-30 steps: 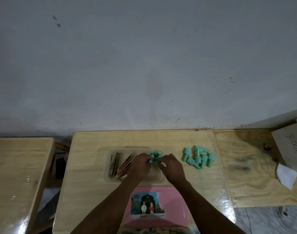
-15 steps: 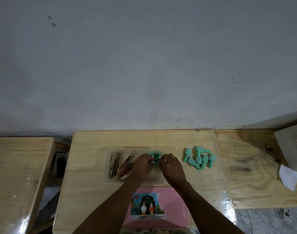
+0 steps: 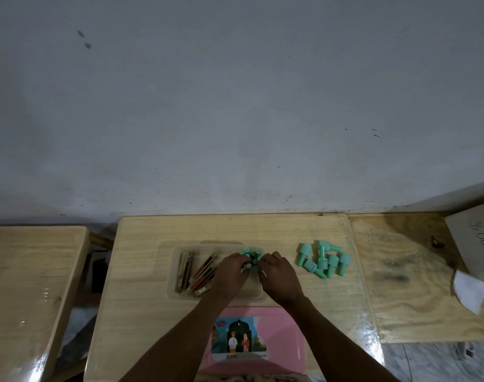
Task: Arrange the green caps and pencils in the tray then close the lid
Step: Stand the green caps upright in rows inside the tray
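Setting green caps upright in the tray (image 3: 173, 274), partway through the filling step. Item 1: standing caps (image 3: 251, 252), a tight cluster in the tray's 1 o'clock corner, tops up. Item 2: left hand (image 3: 229, 271), fingers curled in against that cluster from 9 o'clock. Item 3: right hand (image 3: 279, 274), fingers curled in against the same cluster from 3 o'clock, so the 2 hands bracket it. Item 4: pencils (image 3: 199, 274), lying in the tray's 9 o'clock half, some parallel, some slanted. Item 5: loose caps (image 3: 324, 259), a heap on the table (image 3: 152, 271) at 3 o'clock of the tray, apart from it, most lying on their sides. Item 6: pink lid (image 3: 284, 337), flat on the table at 6 o'clock of the tray, picture side up, not yet fitted. Next move, as judged: the right hand must let go, reach to 3 o'clock, and bring over more loose caps without toppling the packed ones; the lid comes last. Not determinable: whether either hand pinches a single cap, since the fingertips cover the cluster's near side; the count of caps in tray or heap; the tray's 5 o'clock floor, under the hands; the lid's near edge, cut off.
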